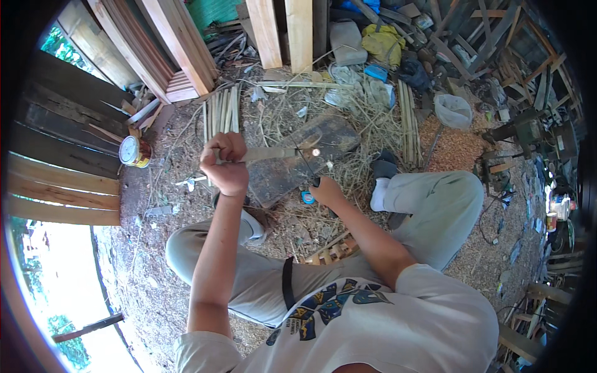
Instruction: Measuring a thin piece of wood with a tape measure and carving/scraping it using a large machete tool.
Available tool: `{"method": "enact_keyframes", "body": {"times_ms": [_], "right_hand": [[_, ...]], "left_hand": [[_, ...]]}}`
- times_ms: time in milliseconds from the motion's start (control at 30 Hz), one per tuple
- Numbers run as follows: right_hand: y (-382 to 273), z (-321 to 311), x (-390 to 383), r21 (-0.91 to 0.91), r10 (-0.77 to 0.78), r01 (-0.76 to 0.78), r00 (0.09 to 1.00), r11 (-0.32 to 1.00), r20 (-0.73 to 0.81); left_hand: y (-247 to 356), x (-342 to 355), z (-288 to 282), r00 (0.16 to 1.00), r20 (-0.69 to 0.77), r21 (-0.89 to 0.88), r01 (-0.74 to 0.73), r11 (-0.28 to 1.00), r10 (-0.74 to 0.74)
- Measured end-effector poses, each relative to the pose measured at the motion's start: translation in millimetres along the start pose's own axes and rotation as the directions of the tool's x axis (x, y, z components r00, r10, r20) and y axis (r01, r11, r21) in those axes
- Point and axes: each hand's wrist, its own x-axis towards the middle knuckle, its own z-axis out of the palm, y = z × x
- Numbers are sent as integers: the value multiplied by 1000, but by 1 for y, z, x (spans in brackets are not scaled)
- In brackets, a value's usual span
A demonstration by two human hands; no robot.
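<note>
My left hand [225,163] is closed around the near end of a pale, flat strip of wood or bamboo [270,153], which points to the right above a dark, worn wooden board [273,180]. In my right hand [328,191] is a dark-handled tool with a thin blade [306,163]; whether it is a knife or a saw I cannot tell. The blade slants up and left, its tip by the strip's far end. Close beside my right hand lies a blue tape measure [307,197], on the ground between my feet.
Bundles of thin strips lie at left [222,115] and right [407,124] of the board, amid dry shavings. A labelled tin [135,151] stands by the plank wall. Orange wood shavings [454,143] and a whitish plastic container [453,110] are at right. Upright timbers [264,34] rise behind.
</note>
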Motion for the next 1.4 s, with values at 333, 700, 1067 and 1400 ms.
{"method": "enact_keyframes", "body": {"times_ms": [333,700,1067,1400], "right_hand": [[61,33,32,-40,-398,418,825,908,-402],[38,7,14,235,98,-96,995,967,3],[-57,-26,-113,594,-37,-124,967,795,251],[-57,-41,-132,429,-254,292,956,855,-145]], "left_hand": [[-10,9,11,997,71,-1,36,999,-35],[-9,21,10,1000,-13,-34,27,999,-27],[-11,36,-1,928,-351,58,-114,992,127],[-2,23,24,966,-189,270,-122,955,177]]}}
